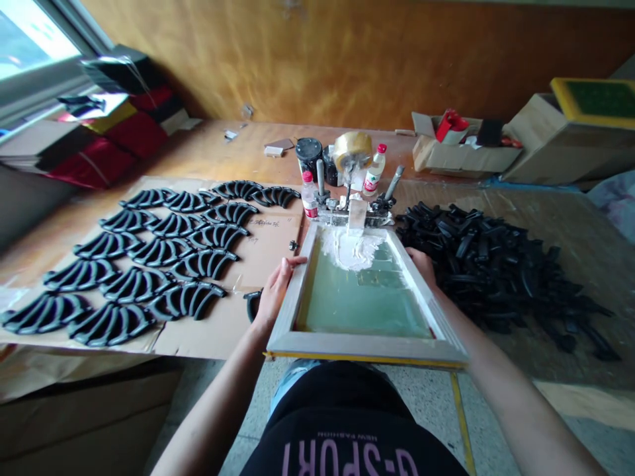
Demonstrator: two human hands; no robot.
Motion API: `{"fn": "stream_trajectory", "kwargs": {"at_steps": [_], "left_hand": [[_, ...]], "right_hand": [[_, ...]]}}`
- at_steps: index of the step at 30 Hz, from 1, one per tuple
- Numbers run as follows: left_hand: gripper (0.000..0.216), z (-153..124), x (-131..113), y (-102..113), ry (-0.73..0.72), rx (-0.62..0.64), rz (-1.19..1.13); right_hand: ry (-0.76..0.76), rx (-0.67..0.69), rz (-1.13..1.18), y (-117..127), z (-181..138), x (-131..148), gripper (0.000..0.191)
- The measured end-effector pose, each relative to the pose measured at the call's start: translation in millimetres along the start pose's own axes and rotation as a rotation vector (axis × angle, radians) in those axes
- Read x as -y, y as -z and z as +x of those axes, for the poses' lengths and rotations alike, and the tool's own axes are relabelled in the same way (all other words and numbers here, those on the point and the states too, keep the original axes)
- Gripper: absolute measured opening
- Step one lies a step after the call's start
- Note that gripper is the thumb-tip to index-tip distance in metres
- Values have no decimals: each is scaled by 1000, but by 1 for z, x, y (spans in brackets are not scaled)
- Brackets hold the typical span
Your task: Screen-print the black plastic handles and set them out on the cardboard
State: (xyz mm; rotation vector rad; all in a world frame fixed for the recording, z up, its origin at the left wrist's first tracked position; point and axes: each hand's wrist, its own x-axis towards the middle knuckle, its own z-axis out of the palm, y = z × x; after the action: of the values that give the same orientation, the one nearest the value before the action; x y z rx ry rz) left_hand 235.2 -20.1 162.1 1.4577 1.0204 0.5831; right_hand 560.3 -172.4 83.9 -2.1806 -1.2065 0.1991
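A wooden-framed printing screen (366, 346) with a green mesh is tilted up in front of me, hinged at a metal clamp (353, 203). White ink (351, 250) is smeared on the mesh near the hinge. My left hand (276, 289) grips the left rail of the frame, fingers curled over it. My right hand (423, 266) rests at the right rail, mostly hidden behind it. A black curved plastic piece (253, 303) lies under the screen by my left hand.
Rows of black curved pieces (149, 264) lie spread on cardboard at left. A heap of black pieces (501, 264) lies at right. Small bottles (308, 195), a tape roll (352, 151), cardboard boxes (461, 155) and stacked red and black items (109, 125) stand behind.
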Motion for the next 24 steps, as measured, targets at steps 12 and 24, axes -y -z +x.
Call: {"fn": "stream_trajectory", "kwargs": {"at_steps": [12,24], "left_hand": [[72,15,107,-16,146,66,97],[72,10,96,-17,205,65,-20]], "right_hand": [[300,191,-357,-37,66,103,16],[678,388,-308,-17,10,96,12]]}}
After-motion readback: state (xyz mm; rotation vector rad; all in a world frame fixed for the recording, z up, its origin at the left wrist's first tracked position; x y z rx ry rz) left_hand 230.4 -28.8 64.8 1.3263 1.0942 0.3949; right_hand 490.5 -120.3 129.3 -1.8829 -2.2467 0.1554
